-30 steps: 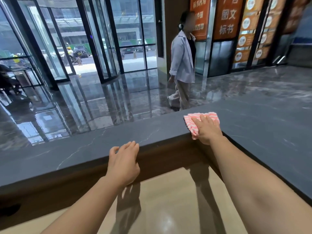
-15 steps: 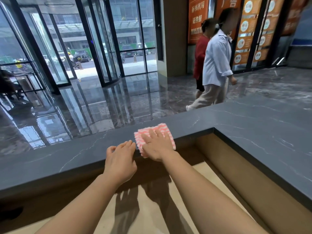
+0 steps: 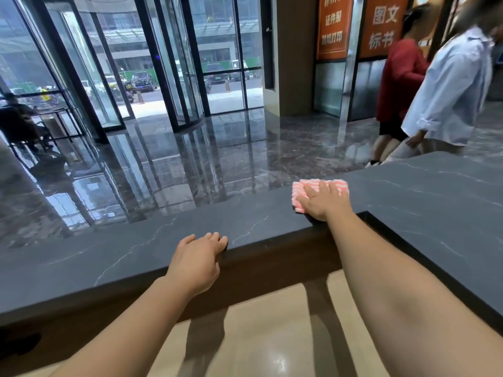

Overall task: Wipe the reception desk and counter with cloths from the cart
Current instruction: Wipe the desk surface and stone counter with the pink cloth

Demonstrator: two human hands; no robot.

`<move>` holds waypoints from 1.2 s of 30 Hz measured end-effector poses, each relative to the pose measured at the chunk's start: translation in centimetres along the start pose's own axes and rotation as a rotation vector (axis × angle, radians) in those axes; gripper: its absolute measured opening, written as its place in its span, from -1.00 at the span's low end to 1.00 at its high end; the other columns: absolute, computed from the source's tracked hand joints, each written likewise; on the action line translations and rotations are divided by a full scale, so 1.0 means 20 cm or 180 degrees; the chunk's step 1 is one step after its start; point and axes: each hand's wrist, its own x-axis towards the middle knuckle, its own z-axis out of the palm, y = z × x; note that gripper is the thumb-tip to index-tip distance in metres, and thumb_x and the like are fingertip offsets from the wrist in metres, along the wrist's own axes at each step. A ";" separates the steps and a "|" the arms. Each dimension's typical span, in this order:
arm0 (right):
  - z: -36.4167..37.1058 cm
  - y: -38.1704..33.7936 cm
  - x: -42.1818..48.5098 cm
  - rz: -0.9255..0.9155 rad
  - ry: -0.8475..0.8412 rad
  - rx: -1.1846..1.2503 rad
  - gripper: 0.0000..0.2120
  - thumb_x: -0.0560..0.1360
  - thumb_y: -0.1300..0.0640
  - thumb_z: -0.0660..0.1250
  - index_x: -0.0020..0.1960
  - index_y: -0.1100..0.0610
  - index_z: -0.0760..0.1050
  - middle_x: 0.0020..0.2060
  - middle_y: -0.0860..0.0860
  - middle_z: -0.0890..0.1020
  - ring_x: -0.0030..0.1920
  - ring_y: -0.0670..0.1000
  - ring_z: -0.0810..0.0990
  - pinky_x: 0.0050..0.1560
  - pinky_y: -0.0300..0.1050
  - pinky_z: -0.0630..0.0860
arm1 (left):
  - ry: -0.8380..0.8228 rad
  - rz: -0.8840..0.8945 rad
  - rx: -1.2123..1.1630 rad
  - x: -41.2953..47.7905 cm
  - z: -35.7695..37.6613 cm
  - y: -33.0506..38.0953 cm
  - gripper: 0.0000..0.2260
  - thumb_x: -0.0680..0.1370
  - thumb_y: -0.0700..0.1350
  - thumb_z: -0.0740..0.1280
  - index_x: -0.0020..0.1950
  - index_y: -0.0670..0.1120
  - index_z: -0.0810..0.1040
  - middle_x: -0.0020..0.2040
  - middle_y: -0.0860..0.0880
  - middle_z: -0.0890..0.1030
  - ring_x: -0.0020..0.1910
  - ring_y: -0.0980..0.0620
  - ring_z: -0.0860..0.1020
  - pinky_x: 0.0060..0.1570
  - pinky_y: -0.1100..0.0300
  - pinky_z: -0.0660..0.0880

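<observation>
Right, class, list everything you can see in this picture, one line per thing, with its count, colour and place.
cloth: one, pink-and-white striped, on the counter by its inner corner.
counter: one, dark grey with pale veins, L-shaped, across the foreground.
lower desk: one, glossy beige, below the counter.
floor: one, dark polished stone, beyond the counter.
glass doors: several panels, dark-framed, far left and centre.
signs: two, orange with pale lettering, upper right.
passers-by: two, one in red, one in pale blue, right, beyond the counter.
left hand: one, bare, resting on the counter's near edge.
right hand: one, bare, pressing flat on the cloth.
</observation>
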 end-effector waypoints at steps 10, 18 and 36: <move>0.07 -0.67 -0.05 -0.0796 -0.0156 0.0086 -0.44 0.65 -0.19 -0.12 0.60 -0.10 -0.13 0.58 0.09 -0.19 0.56 0.20 -0.25 0.49 0.26 -0.28 | -0.0253 0.0096 0.0048 0.03 -0.02 -0.04 -0.46 0.62 -0.23 0.12 0.56 0.10 0.13 0.57 0.07 0.14 0.54 0.10 0.09 0.51 0.01 -0.15; 0.10 -0.97 -0.06 -0.1945 -0.0333 -0.0168 -0.47 0.65 -0.19 -0.10 0.58 -0.16 -0.09 0.59 0.04 -0.07 0.58 0.12 -0.12 0.52 0.18 -0.16 | -0.0406 0.0045 0.0189 0.06 -0.07 0.00 -0.50 0.59 -0.20 0.16 0.51 0.10 0.26 0.48 0.03 0.35 0.47 0.01 0.28 0.50 0.04 -0.07; 0.00 -0.29 0.06 -0.0402 -0.0199 -0.0022 -0.39 0.59 -0.33 -0.11 0.58 -0.17 -0.13 0.58 0.09 -0.20 0.56 0.20 -0.23 0.51 0.23 -0.23 | -0.0626 -0.0039 0.0080 0.11 -0.07 -0.01 -0.52 0.58 -0.23 0.18 0.49 0.02 0.32 0.49 -0.01 0.35 0.45 -0.03 0.32 0.52 0.02 0.00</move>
